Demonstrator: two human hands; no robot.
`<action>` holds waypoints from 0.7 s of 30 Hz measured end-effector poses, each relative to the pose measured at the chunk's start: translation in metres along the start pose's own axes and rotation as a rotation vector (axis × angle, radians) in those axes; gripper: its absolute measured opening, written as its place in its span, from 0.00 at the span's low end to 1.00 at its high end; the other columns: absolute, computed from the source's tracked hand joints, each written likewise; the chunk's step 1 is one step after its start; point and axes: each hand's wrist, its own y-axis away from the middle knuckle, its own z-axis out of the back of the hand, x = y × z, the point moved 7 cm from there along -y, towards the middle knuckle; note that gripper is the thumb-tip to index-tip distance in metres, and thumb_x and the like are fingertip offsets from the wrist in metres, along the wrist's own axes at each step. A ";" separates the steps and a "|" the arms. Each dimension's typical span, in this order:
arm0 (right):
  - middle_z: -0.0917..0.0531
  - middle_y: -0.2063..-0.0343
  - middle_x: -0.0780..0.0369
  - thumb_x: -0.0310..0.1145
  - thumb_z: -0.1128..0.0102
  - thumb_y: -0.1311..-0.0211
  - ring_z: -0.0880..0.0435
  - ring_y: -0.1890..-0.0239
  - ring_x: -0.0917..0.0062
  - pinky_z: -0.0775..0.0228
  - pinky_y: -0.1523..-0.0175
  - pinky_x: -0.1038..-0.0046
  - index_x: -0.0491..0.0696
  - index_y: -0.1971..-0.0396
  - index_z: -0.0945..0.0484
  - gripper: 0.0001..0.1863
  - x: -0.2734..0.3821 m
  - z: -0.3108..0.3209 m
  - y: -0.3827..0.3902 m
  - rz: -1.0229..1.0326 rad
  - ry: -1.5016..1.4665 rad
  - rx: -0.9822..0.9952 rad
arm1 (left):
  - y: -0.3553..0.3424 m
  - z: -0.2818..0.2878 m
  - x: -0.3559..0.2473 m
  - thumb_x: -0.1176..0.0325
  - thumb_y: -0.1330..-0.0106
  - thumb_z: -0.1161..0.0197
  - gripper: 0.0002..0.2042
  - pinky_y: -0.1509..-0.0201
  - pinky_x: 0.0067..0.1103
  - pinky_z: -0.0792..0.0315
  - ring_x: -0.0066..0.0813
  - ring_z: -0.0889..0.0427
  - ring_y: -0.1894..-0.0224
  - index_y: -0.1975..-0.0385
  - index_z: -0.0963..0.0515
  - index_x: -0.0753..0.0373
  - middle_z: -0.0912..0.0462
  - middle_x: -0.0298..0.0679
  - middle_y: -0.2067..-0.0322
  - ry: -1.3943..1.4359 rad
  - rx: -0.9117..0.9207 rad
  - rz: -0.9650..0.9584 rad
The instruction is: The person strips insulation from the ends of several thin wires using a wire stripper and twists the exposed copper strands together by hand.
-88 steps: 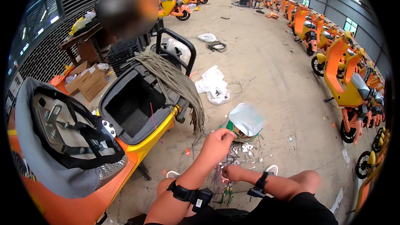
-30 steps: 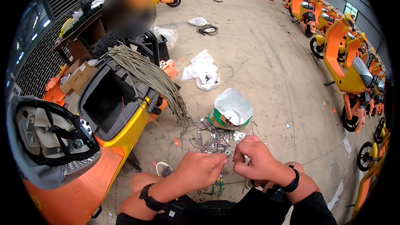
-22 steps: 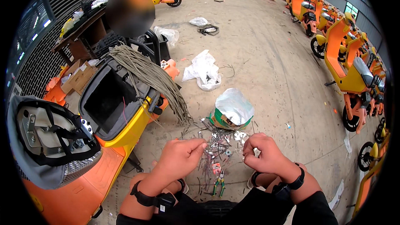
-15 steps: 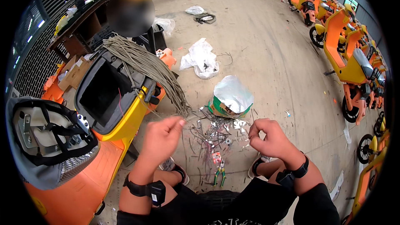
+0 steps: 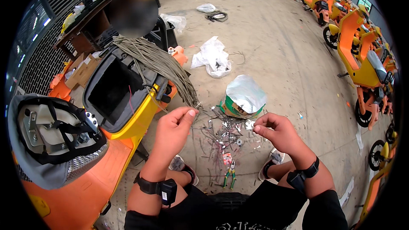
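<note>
My left hand [image 5: 174, 130] is closed, thumb and forefinger pinched beside the hanging ends of a grey cord bundle [image 5: 155, 61]; what they hold is too small to tell. My right hand [image 5: 275, 130] is closed, fingertips bent together, their contents unclear. The bundle lies over the rim of an open grey storage box [image 5: 110, 89] on a yellow-and-orange scooter [image 5: 85, 179]. Its padded seat [image 5: 59, 140] is flipped over at the left. Below my hands are cord scraps [image 5: 221, 134] and green-and-yellow pliers [image 5: 230, 173]. An open green bag with silvery lining [image 5: 245, 96] stands just beyond.
Rows of orange-and-yellow scooters [image 5: 358, 64] line the right. A white plastic bag [image 5: 211, 57] lies on the concrete floor. A dark wooden table [image 5: 79, 34] and cardboard boxes [image 5: 83, 70] stand at back left. My feet [image 5: 275, 162] flank the scraps.
My hands came together over the floor a second ago, then moved apart and upward, the left toward the cord bundle, the right to the right.
</note>
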 end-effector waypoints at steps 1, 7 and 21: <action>0.14 0.67 0.63 0.32 0.36 0.34 0.18 0.63 0.81 0.26 0.54 0.76 0.41 0.60 0.19 0.10 -0.002 -0.002 -0.001 -0.033 -0.096 0.019 | 0.000 -0.003 0.000 0.64 0.28 0.39 0.11 0.74 0.14 0.43 0.09 0.39 0.76 0.59 0.18 0.67 0.33 0.21 0.80 -0.011 0.011 -0.011; 0.14 0.64 0.61 0.34 0.41 0.29 0.16 0.59 0.78 0.25 0.47 0.75 0.39 0.55 0.20 0.14 0.003 -0.015 -0.008 -0.113 -0.373 0.101 | 0.004 -0.013 -0.003 0.65 0.28 0.39 0.11 0.74 0.14 0.44 0.09 0.40 0.77 0.59 0.17 0.67 0.33 0.21 0.80 0.008 0.015 -0.028; 0.17 0.62 0.61 0.35 0.41 0.29 0.19 0.58 0.77 0.25 0.48 0.73 0.41 0.52 0.21 0.14 -0.011 -0.021 -0.009 -0.130 -0.891 0.191 | 0.005 -0.032 0.004 0.63 0.28 0.41 0.11 0.79 0.14 0.47 0.11 0.45 0.82 0.60 0.21 0.66 0.42 0.23 0.83 0.488 0.190 0.342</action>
